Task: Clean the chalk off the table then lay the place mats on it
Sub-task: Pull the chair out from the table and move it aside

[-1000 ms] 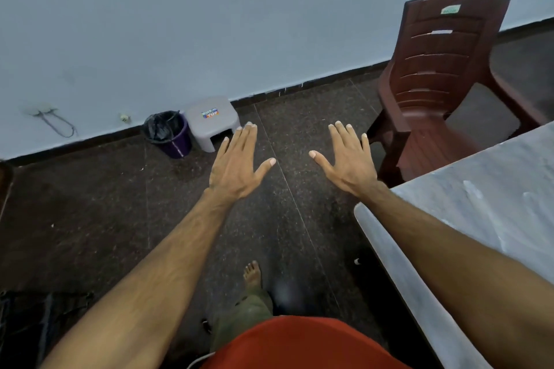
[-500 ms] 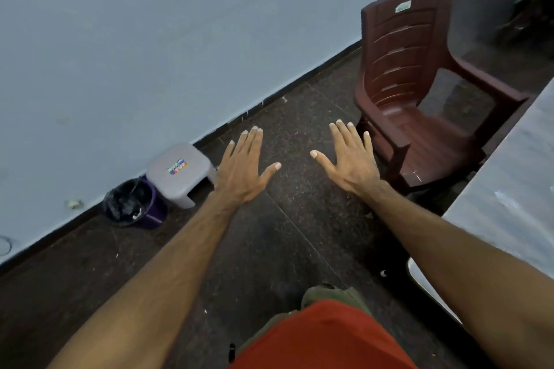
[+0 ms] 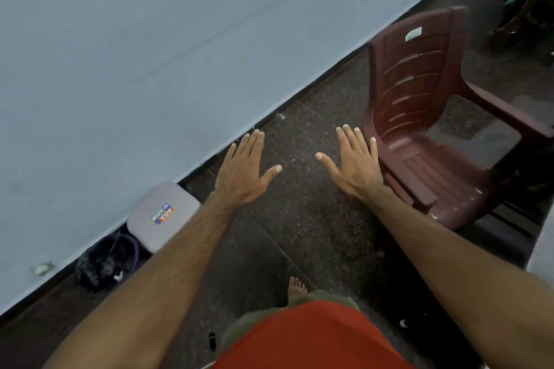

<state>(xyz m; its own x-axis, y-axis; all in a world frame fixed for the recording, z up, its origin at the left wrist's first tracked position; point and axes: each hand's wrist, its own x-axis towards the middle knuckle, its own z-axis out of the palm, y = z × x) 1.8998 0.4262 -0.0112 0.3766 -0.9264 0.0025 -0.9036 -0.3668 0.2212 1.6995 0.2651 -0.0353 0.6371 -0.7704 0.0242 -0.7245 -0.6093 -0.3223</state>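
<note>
Both hands, left hand [image 3: 244,172] and right hand [image 3: 355,166], spread wide, empty. Risk: counter [image 3: 544,252] at 3 o'clock barely visible; chalk uncleaned, no cloth held.

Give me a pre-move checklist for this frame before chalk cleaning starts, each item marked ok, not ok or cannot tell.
1. Left hand free, fingers straight: ok.
2. Right hand free, fingers straight: ok.
3. Cleaning cloth or place mats in sight: not ok, none in view.
4. Pale table visible enough to judge chalk: not ok, only an edge shows.
5. Dark maroon plastic armchair clear of both hands: ok.
6. Dark speckled floor ahead free of obstacles: ok.
</note>
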